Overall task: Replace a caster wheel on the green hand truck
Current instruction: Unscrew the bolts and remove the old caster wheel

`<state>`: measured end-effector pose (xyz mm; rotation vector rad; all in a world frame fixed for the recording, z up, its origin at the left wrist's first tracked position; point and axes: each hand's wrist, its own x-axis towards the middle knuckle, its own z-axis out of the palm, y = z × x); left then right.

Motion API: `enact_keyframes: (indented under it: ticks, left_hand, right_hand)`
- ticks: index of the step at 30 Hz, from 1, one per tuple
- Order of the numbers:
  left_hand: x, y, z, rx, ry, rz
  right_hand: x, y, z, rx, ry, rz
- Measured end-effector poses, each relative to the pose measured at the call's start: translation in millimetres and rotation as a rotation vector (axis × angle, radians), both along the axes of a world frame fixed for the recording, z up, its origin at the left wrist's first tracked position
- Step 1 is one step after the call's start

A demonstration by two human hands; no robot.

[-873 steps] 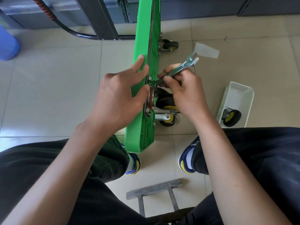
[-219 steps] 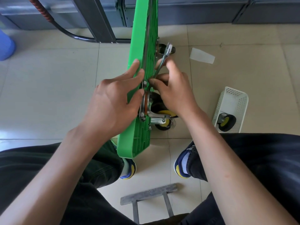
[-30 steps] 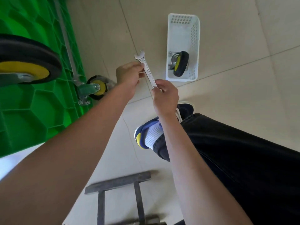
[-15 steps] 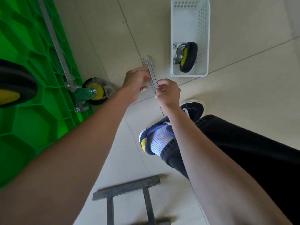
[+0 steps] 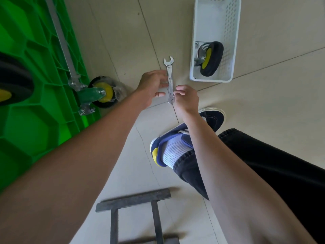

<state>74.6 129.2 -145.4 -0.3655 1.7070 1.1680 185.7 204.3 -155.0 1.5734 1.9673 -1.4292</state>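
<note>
The green hand truck (image 5: 35, 110) lies on its side at the left, underside toward me. A caster (image 5: 105, 92) with a yellow hub, wrapped in clear plastic, is mounted at its near corner, and a second wheel (image 5: 12, 85) shows at the far left edge. Over the floor between truck and basket, my right hand (image 5: 186, 98) pinches the lower end of a silver open-end wrench (image 5: 169, 76), which points up. My left hand (image 5: 152, 85) is just left of the wrench with relaxed fingers at its shaft and the thumb apart.
A white plastic basket (image 5: 216, 18) stands on the tiled floor at the upper right with another black-and-yellow caster (image 5: 210, 58) inside. My right shoe (image 5: 177, 138) and dark trouser leg are below the hands. A grey metal stool frame (image 5: 133, 199) lies at the bottom.
Both hands have left the truck's caster plate and brought the wrench out over the floor. In the last half second my left hand loosened from the wrench shaft, while the right hand kept its pinch.
</note>
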Motion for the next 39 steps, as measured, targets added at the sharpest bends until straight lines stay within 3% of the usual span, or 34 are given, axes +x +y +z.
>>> enact_keyframes:
  ticks: [10, 19, 25, 31, 39]
  left_hand:
    - [12.6, -18.5, 13.8, -0.061, 0.210, -0.095]
    - [25.9, -47.9, 71.1, -0.053, 0.416, -0.175]
    - [38.6, -72.5, 127.4, 0.054, 0.599, -0.220]
    - [48.0, -100.3, 209.8, 0.079, 0.843, -0.394]
    - [63.7, -148.9, 311.6, 0.101, 1.051, -0.343]
  right_hand:
    - [5.7, 1.4, 13.7, -0.004, 0.008, -0.032]
    - [18.8, -7.8, 78.3, 0.025, 0.105, 0.034]
    - [30.8, -15.9, 143.2, 0.094, 0.214, 0.178]
    - [22.5, -25.4, 205.3, 0.190, 0.305, 0.266]
    - [15.5, -38.0, 284.2, 0.272, 0.412, 0.453]
